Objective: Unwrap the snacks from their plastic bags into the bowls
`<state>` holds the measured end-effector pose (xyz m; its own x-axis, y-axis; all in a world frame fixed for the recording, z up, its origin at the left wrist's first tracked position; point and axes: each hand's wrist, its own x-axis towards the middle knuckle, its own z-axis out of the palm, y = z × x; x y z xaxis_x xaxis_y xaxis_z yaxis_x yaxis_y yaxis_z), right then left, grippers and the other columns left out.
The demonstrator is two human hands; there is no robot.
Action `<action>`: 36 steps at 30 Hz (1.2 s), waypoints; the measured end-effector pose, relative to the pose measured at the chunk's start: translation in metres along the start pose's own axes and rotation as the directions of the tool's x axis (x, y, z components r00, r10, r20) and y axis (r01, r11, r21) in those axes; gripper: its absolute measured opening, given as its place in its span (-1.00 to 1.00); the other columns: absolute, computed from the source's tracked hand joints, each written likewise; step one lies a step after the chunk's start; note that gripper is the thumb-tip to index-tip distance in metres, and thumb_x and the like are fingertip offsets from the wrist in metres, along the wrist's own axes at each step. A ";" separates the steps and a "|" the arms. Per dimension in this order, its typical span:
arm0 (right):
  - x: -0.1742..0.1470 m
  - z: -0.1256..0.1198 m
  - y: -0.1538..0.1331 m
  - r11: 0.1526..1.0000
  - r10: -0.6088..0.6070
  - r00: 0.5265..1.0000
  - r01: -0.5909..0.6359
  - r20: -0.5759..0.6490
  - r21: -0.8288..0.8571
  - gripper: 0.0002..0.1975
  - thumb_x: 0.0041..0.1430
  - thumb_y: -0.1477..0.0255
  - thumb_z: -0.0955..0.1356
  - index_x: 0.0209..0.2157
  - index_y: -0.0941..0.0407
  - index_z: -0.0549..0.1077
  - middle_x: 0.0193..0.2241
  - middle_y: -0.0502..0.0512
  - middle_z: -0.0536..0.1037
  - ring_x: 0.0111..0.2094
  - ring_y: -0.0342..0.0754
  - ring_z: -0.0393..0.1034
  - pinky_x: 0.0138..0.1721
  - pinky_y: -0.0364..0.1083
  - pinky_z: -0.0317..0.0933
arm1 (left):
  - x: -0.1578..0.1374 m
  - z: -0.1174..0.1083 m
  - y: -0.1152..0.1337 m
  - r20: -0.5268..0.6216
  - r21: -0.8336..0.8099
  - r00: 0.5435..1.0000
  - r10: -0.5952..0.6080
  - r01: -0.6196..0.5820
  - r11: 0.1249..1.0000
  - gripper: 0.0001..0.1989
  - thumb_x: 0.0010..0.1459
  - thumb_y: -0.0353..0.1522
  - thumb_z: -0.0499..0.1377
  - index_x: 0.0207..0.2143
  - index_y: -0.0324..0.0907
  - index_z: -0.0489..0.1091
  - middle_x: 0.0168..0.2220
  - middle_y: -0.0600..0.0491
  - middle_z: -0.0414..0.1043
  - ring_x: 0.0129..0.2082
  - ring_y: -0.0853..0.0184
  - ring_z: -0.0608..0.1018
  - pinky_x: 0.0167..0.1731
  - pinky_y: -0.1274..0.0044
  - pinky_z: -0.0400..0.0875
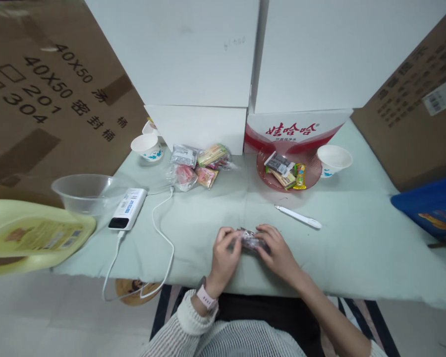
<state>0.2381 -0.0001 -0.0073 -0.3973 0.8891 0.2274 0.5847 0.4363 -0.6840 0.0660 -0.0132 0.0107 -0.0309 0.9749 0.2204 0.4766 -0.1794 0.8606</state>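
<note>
Two hands are gripping one dark, shiny packet (250, 241): the left hand (225, 253) is pinching its left end and the right hand (278, 250) its right end, all fingers half curled. Beyond the right hand, one pink plate (314, 179) is holding at least three wrapped snacks (282, 171), with one slim white tool (298, 216) lying nearer and one paper bowl (333, 159) standing beside the plate. Two more paper bowls (147, 148) are standing beyond the left hand, left of one snack pile (198, 161); one power bank (128, 209) is lying to that hand's left. Farther left, a carton (26, 148) is showing "40X50" twice, "201" and "304"; ahead of the right hand, a white box (301, 119) is bearing red "娃哈哈". The tablecloth's (357, 248) front edge is running just bodyward of both hands, and open cloth is stretching rightward toward one blue container (431, 206).
</note>
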 end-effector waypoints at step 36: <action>-0.026 -0.034 0.032 0.966 0.054 0.989 -0.087 -0.140 -0.242 -0.78 0.19 0.42 0.23 -0.11 0.08 0.35 -0.17 0.17 0.45 -0.07 0.12 0.29 -0.05 0.17 0.20 | 0.004 -0.048 -0.029 0.264 0.435 0.951 0.162 -0.267 0.860 -0.60 0.19 -0.36 0.04 0.09 -0.16 0.15 0.05 -0.14 0.30 0.12 0.12 0.29 0.08 0.16 0.15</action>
<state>0.2909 -0.0050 -0.0115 -0.2622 0.9219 0.2853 0.7708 0.3779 -0.5129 0.0100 -0.0099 0.0084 0.2798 0.9326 0.2281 0.8001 -0.3578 0.4814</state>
